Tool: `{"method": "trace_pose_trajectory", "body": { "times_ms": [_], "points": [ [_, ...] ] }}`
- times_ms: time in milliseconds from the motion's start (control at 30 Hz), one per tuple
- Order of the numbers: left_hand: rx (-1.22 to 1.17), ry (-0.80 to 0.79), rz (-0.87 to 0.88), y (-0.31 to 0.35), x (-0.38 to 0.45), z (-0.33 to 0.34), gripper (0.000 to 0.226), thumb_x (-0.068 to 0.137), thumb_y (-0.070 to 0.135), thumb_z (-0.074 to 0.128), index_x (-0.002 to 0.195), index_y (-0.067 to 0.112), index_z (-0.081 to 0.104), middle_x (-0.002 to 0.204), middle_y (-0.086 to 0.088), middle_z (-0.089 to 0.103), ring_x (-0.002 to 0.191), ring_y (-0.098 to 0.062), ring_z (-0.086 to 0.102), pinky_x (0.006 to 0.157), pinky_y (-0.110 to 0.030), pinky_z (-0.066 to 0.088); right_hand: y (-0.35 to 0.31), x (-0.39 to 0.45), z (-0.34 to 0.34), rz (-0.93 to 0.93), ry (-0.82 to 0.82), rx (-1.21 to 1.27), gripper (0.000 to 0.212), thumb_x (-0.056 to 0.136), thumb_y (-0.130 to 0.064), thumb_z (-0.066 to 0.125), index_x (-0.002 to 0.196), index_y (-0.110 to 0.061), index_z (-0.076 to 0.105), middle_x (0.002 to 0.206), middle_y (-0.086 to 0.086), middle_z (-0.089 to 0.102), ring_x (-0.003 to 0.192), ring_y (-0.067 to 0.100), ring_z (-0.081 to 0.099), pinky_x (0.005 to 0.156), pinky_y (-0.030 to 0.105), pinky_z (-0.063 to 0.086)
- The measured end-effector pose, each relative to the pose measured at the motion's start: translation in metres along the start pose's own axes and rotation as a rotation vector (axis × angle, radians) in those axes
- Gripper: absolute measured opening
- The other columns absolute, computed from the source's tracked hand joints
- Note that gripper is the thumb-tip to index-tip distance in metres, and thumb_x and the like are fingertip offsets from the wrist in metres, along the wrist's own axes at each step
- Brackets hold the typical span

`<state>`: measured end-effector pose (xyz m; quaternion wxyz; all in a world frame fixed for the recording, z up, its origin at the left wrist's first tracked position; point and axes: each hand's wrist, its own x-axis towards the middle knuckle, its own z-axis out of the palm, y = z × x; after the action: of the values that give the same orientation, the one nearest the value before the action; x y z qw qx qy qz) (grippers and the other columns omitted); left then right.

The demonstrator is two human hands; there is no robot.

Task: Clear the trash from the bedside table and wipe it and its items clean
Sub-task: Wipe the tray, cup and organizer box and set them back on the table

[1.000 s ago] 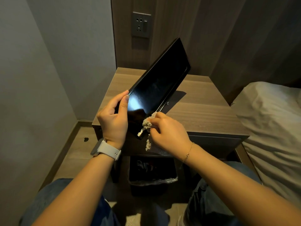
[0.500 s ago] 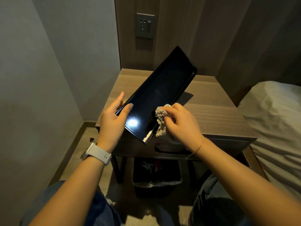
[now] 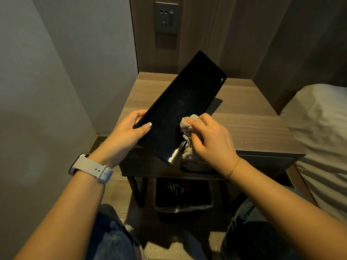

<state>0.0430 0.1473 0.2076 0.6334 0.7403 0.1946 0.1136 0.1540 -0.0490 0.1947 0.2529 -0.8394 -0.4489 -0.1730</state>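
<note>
above the table [image 3: 249, 126] top, the tray [image 3: 180, 109] was held tilted, its far end raised toward the wall and its near end hanging past the table's front edge. the left hand [image 3: 127, 134] gripped the tray's left rim near the low corner, thumb curled over the inner face and fingers wrapped behind, which looked meant to steady the tray and turn its inside toward the person. the right hand [image 3: 210, 139] pinched a bunched cloth [image 3: 187, 132] between thumb and curled fingers and pressed it against the tray's right side near the lower end, with a tail of cloth hanging below the rim. holding the tray off the table seemed to let the cloth reach the inner wall and corner, where a pale glint showed; whether that was a reflection or residue could not be told. faint smears showed on the dark inner face higher up, so the wiping of this item was probably not finished. the table top around the tray's shadow showed bare wood. a lined bin [image 3: 183, 201] sat under the table, directly below the tray's low end, with some dark items in it. a bed [image 3: 323, 132] lay just to the right.
</note>
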Motion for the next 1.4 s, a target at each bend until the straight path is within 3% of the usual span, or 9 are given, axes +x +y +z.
{"method": "trace_pose_trajectory", "body": {
  "times_ms": [133, 233, 367, 500, 633, 767, 1033, 1133, 1400],
  "points": [
    [-0.069, -0.057, 0.001, 0.004, -0.002, 0.003, 0.037, 0.094, 0.014, 0.056, 0.129, 0.026, 0.052, 0.118, 0.004, 0.063, 0.108, -0.016, 0.062, 0.084, -0.034, 0.056, 0.002, 0.002, 0.001, 0.003, 0.028, 0.012, 0.039, 0.085, -0.017, 0.052, 0.123, -0.015, 0.061, 0.098, 0.006, 0.058, 0.079, 0.019, 0.057, 0.056, 0.029, 0.049],
    [-0.103, 0.088, 0.089, 0.002, -0.002, 0.014, 0.026, 0.096, 0.018, 0.053, 0.119, 0.032, 0.055, 0.113, 0.010, 0.064, 0.108, -0.010, 0.060, 0.092, -0.033, 0.052, 0.003, 0.014, -0.005, 0.023, 0.037, 0.024, 0.040, 0.085, -0.018, 0.048, 0.123, -0.015, 0.061, 0.097, 0.006, 0.056, 0.078, 0.020, 0.056, 0.057, 0.032, 0.049],
    [-0.062, 0.263, 0.228, 0.002, -0.004, 0.027, 0.033, 0.099, 0.020, 0.047, 0.131, 0.028, 0.052, 0.110, 0.025, 0.058, 0.107, 0.007, 0.054, 0.089, -0.015, 0.046, 0.000, 0.030, -0.016, 0.059, 0.045, -0.054, 0.037, 0.086, -0.017, 0.051, 0.121, -0.016, 0.062, 0.099, 0.008, 0.057, 0.081, 0.025, 0.059, 0.057, 0.029, 0.042],
    [0.015, 0.351, 0.379, 0.000, -0.007, 0.036, 0.034, 0.098, 0.015, 0.049, 0.131, 0.020, 0.053, 0.113, 0.022, 0.059, 0.109, 0.014, 0.052, 0.091, -0.005, 0.042, -0.009, 0.024, -0.023, 0.083, 0.018, -0.140, 0.028, 0.086, -0.017, 0.053, 0.111, -0.013, 0.065, 0.100, 0.007, 0.057, 0.078, 0.024, 0.058, 0.056, 0.027, 0.034],
    [0.026, 0.399, 0.454, -0.006, -0.012, 0.043, 0.037, 0.097, 0.012, 0.051, 0.134, 0.009, 0.054, 0.123, 0.002, 0.062, 0.116, 0.003, 0.054, 0.099, -0.015, 0.044, -0.019, 0.006, -0.026, 0.090, -0.065, -0.133, 0.020, 0.088, -0.018, 0.052, 0.102, -0.011, 0.064, 0.095, 0.004, 0.052, 0.071, 0.019, 0.050, 0.051, 0.025, 0.033],
    [0.050, 0.477, 0.521, -0.012, -0.016, 0.049, 0.037, 0.096, 0.009, 0.053, 0.133, 0.005, 0.054, 0.125, -0.003, 0.062, 0.118, -0.003, 0.054, 0.101, -0.017, 0.043, -0.034, -0.018, -0.020, 0.034, -0.192, -0.070, 0.028, 0.087, -0.020, 0.051, 0.109, -0.011, 0.065, 0.101, 0.005, 0.054, 0.078, 0.025, 0.058, 0.056, 0.030, 0.037],
    [0.168, 0.526, 0.698, -0.018, -0.020, 0.053, 0.038, 0.094, 0.003, 0.053, 0.131, 0.007, 0.049, 0.119, 0.011, 0.056, 0.116, 0.007, 0.051, 0.098, -0.011, 0.041, -0.035, -0.035, -0.015, -0.045, -0.346, -0.013, 0.034, 0.088, -0.021, 0.049, 0.118, -0.022, 0.064, 0.100, -0.002, 0.052, 0.087, 0.019, 0.057, 0.064, 0.035, 0.046],
    [0.237, 0.519, 0.769, -0.020, -0.018, 0.053, 0.038, 0.091, -0.001, 0.055, 0.129, 0.000, 0.052, 0.120, 0.006, 0.055, 0.116, 0.003, 0.049, 0.097, -0.008, 0.040, -0.029, -0.023, -0.026, -0.038, -0.424, 0.040, 0.034, 0.088, -0.019, 0.048, 0.118, -0.026, 0.065, 0.094, -0.003, 0.052, 0.083, 0.016, 0.056, 0.069, 0.038, 0.048],
    [0.218, 0.559, 0.818, -0.014, -0.009, 0.053, 0.037, 0.092, 0.000, 0.054, 0.128, 0.001, 0.053, 0.117, 0.016, 0.053, 0.113, 0.007, 0.049, 0.095, -0.007, 0.040, -0.032, -0.020, -0.027, -0.099, -0.280, -0.140, 0.031, 0.086, -0.025, 0.050, 0.114, -0.024, 0.064, 0.099, -0.001, 0.053, 0.087, 0.022, 0.057, 0.059, 0.033, 0.042]
  ]
}}
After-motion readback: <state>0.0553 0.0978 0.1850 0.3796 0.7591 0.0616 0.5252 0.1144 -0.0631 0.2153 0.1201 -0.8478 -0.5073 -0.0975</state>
